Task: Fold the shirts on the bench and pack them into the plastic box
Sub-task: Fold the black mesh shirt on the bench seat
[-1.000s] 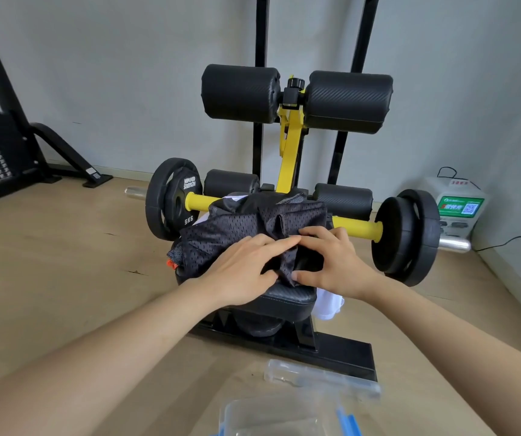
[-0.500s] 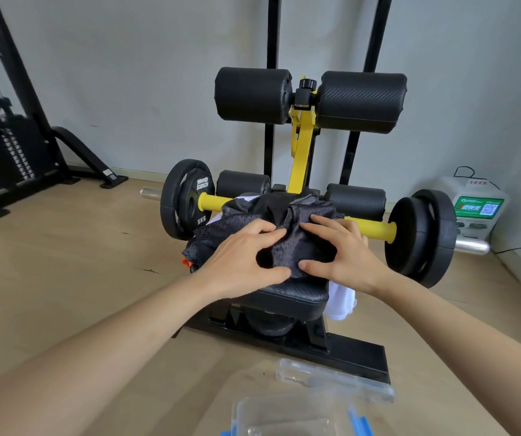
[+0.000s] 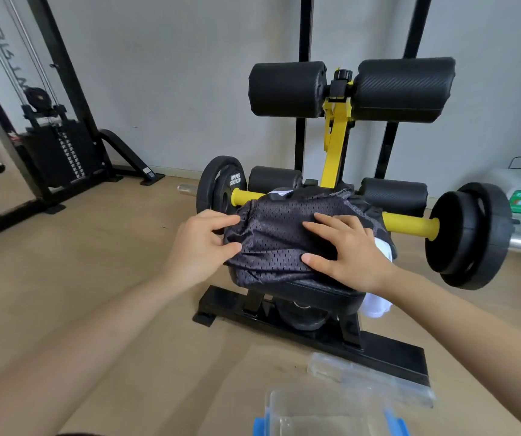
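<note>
Black mesh shirt [image 3: 284, 243], bunched and creased, lies across the padded top of the desk [image 3: 315, 291] at the centre of the view. The desk is a black gym unit on a flat black base standing on the wooden floor [image 3: 95, 278]. A yellow upright behind the pad carries two large black roller pads [image 3: 403, 89]. A barbell [image 3: 410, 225] with yellow sleeves and black weight plates runs crosswise just behind the shirt. A cable weight machine [image 3: 55, 152] stands well apart at the far left, against the wall.

Left hand [image 3: 201, 247]: at the shirt's left edge, index finger and thumb closing on a fold of the mesh in a pinch. Right hand [image 3: 347, 250]: laid on top of the shirt's right half, fingers straight and spread, pressing the fabric onto the pad.

Plastic box [image 3: 315, 416]: clear, with blue latches, on the floor at the lower edge of the view, near the desk's base. Its clear lid [image 3: 369, 382] lies just beyond it. A white shirt [image 3: 377, 305] hangs off the pad's right side, partly hidden under the right wrist.
</note>
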The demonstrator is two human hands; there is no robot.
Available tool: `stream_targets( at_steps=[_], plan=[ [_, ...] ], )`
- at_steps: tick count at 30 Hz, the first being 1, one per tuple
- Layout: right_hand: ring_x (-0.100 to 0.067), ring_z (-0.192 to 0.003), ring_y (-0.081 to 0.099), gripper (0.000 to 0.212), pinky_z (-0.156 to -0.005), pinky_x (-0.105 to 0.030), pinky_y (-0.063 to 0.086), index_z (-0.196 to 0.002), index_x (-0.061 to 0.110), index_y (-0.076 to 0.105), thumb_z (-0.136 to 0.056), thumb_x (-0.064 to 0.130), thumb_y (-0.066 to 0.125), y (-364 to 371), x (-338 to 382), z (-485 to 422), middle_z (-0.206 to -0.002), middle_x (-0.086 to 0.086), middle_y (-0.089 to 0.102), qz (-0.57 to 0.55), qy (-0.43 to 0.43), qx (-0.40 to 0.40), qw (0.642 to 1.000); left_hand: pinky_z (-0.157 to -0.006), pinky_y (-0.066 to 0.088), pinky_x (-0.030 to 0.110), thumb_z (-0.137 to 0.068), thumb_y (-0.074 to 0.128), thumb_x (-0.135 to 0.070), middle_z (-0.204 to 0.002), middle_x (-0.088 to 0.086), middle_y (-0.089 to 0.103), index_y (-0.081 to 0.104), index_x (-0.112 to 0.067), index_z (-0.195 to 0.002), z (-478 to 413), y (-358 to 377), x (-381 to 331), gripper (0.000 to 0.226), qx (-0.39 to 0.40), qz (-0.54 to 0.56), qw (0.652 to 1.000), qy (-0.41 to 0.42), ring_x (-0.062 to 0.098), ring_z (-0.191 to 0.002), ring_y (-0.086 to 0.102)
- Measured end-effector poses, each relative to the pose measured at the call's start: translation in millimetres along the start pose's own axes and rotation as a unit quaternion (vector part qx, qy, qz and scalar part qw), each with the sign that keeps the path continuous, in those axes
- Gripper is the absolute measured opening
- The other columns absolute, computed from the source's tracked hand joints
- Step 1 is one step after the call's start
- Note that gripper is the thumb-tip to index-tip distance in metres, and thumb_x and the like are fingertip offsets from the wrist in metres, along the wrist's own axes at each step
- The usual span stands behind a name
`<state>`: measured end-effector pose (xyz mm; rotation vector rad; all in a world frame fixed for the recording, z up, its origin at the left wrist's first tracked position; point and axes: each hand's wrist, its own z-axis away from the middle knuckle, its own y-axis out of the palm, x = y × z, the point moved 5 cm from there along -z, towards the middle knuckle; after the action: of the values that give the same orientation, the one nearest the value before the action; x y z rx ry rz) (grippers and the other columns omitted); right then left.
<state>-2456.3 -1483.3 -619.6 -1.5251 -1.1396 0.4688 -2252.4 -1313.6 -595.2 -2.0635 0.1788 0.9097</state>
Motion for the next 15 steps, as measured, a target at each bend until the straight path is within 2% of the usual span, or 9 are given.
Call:
stream_targets(
  at_steps=[2, 5, 7, 9, 11, 12, 13, 15],
  plan=[
    [-0.023, -0.139, 0.022, 0.079, -0.108, -0.049, 0.024, -0.147, 0.042, 0.038, -0.077, 0.078, 0.042, 1.9, -1.9, -0.9, -0.158, 0.012, 0.029, 0.013, 0.014, 0.004, 1.0, -0.064, 0.044, 0.005, -0.078, 0.084, -0.017, -0.126, -0.012, 0.06, 0.068, -0.026, -0.128, 4.5, -1.5, 9.4, 0.053, 0.026, -0.013, 0.999, -0.023, 0.005, -0.065, 0.068],
    [-0.027, -0.138, 0.02, 0.07, -0.109, -0.05, 0.023, -0.147, 0.042, 0.038, -0.083, 0.064, 0.059, 2.2, -7.0, -1.9, -0.159, 0.011, 0.026, 0.044, 0.036, 0.022, 0.998, -0.066, 0.046, 0.013, -0.074, 0.087, -0.023, -0.135, -0.01, 0.057, 0.063, -0.03, -0.134, 15.1, 8.7, 21.6, 0.065, 0.126, -0.039, 0.989, -0.068, 0.003, -0.069, 0.069],
    [-0.03, -0.138, 0.02, 0.069, -0.11, -0.05, 0.023, -0.145, 0.043, 0.04, -0.082, 0.058, 0.064, -1.1, -11.4, -1.8, -0.158, 0.011, 0.025, 0.048, 0.059, 0.032, 0.997, -0.072, 0.047, 0.019, -0.07, 0.09, -0.03, -0.13, -0.01, 0.055, 0.062, -0.035, -0.132, 18.1, 8.6, 23.2, 0.069, 0.135, -0.058, 0.987, -0.066, 0.007, -0.078, 0.069],
    [-0.034, -0.136, 0.024, 0.068, -0.111, -0.049, 0.025, -0.143, 0.04, 0.044, -0.08, 0.051, 0.068, -6.2, -17.8, -0.9, -0.155, 0.008, 0.03, 0.023, 0.089, 0.029, 0.995, -0.072, 0.042, 0.014, -0.069, 0.089, -0.037, -0.12, -0.011, 0.05, 0.064, -0.037, -0.123, 16.5, 2.2, 16.4, 0.059, 0.091, -0.083, 0.992, -0.019, 0.006, -0.085, 0.061],
    [-0.034, -0.128, 0.037, 0.065, -0.111, -0.046, 0.032, -0.138, 0.033, 0.053, -0.076, 0.044, 0.07, -11.3, -25.3, 0.1, -0.143, 0.0, 0.041, -0.044, 0.113, 0.005, 0.993, -0.074, 0.039, 0.01, -0.074, 0.085, -0.037, -0.113, -0.011, 0.047, 0.067, -0.035, -0.116, 15.3, 0.5, 4.8, 0.045, 0.05, -0.1, 0.992, 0.063, 0.005, -0.09, 0.053],
    [-0.03, -0.121, 0.045, 0.061, -0.108, -0.045, 0.038, -0.135, 0.028, 0.056, -0.077, 0.039, 0.072, -13.9, -29.1, 0.6, -0.133, -0.002, 0.046, -0.086, 0.125, -0.015, 0.988, -0.081, 0.04, 0.013, -0.078, 0.082, -0.037, -0.114, -0.012, 0.048, 0.069, -0.034, -0.116, 15.2, 3.6, -1.8, 0.041, 0.045, -0.113, 0.986, 0.111, 0.005, -0.096, 0.051],
    [-0.026, -0.113, 0.051, 0.056, -0.105, -0.044, 0.042, -0.132, 0.024, 0.058, -0.08, 0.033, 0.074, -16.6, -31.8, 1.4, -0.124, -0.002, 0.049, -0.111, 0.136, -0.031, 0.984, -0.09, 0.043, 0.022, -0.081, 0.078, -0.038, -0.118, -0.013, 0.05, 0.069, -0.033, -0.119, 15.4, 9.4, -8.7, 0.04, 0.05, -0.132, 0.977, 0.159, 0.007, -0.105, 0.049],
    [-0.02, -0.103, 0.055, 0.051, -0.1, -0.037, 0.046, -0.132, 0.019, 0.059, -0.084, 0.028, 0.074, -19.9, -32.7, 2.4, -0.116, -0.002, 0.056, -0.11, 0.137, -0.044, 0.983, -0.106, 0.038, 0.036, -0.088, 0.069, -0.045, -0.137, -0.016, 0.05, 0.064, -0.036, -0.13, 13.9, 27.3, -17.2, 0.044, 0.087, -0.179, 0.953, 0.229, 0.01, -0.127, 0.041]
  ],
)
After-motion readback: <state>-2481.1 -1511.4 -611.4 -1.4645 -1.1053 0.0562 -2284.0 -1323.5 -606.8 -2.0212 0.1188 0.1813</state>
